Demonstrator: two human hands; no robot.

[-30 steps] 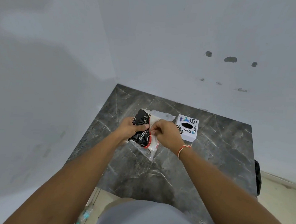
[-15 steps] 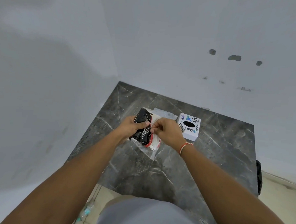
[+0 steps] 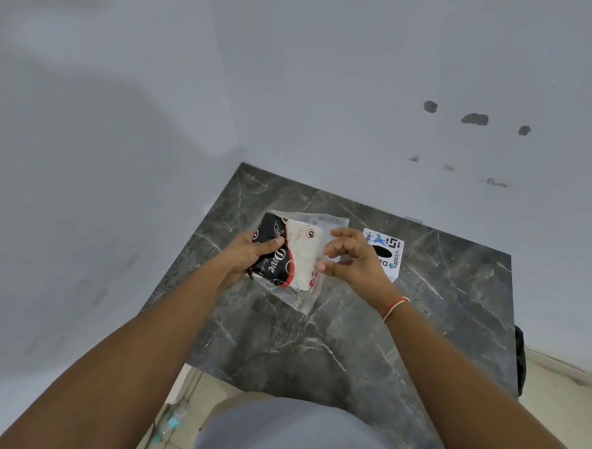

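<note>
Left of centre frame, the left hand (image 3: 248,252) grips the black-and-white Dove packet (image 3: 300,255), which lies in a clear plastic bag (image 3: 299,301) low over the dark counter (image 3: 437,317). Just right of it, the right hand (image 3: 354,261) hovers with its fingers loosely curled, gripping nothing, and half covers a white box (image 3: 395,252).

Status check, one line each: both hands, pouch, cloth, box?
left hand: grips clear pouch on its black side.
right hand: fingers curled at pouch edge; grip unclear.
clear pouch: held, tilted.
black-and-white cloth: folded, inside pouch.
white box: flat on marble table, printed face up.
</note>
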